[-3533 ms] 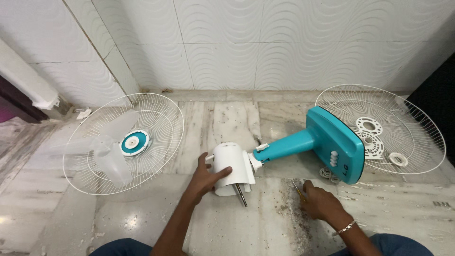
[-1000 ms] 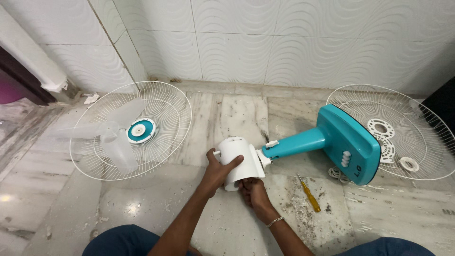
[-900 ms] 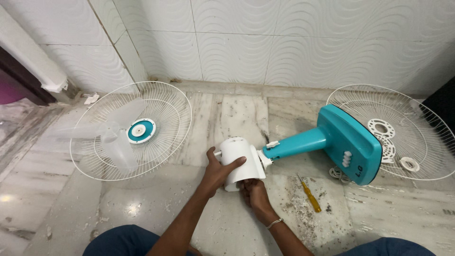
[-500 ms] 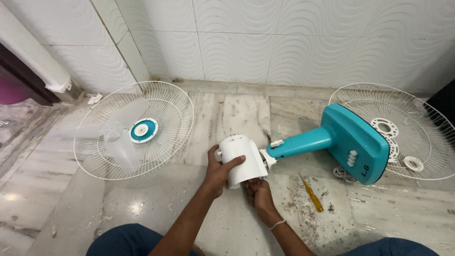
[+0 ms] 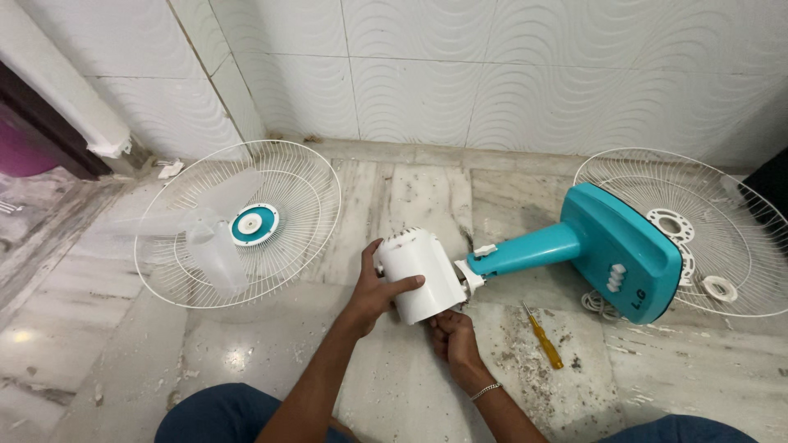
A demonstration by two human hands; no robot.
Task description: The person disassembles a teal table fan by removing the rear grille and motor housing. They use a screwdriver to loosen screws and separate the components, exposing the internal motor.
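My left hand (image 5: 373, 291) has tipped the white motor housing (image 5: 419, 275) up off the floor; my right hand (image 5: 450, 335) (screwdriver (image 5: 543, 336) set down) now pinches underneath.

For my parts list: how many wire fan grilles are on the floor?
2: one grille at left, holding the blade; another grille at right, behind the teal base.

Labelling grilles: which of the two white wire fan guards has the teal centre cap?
The white wire fan guard on the left, with a translucent blade lying on it. The right-hand wire guard holds loose white plastic rings instead.
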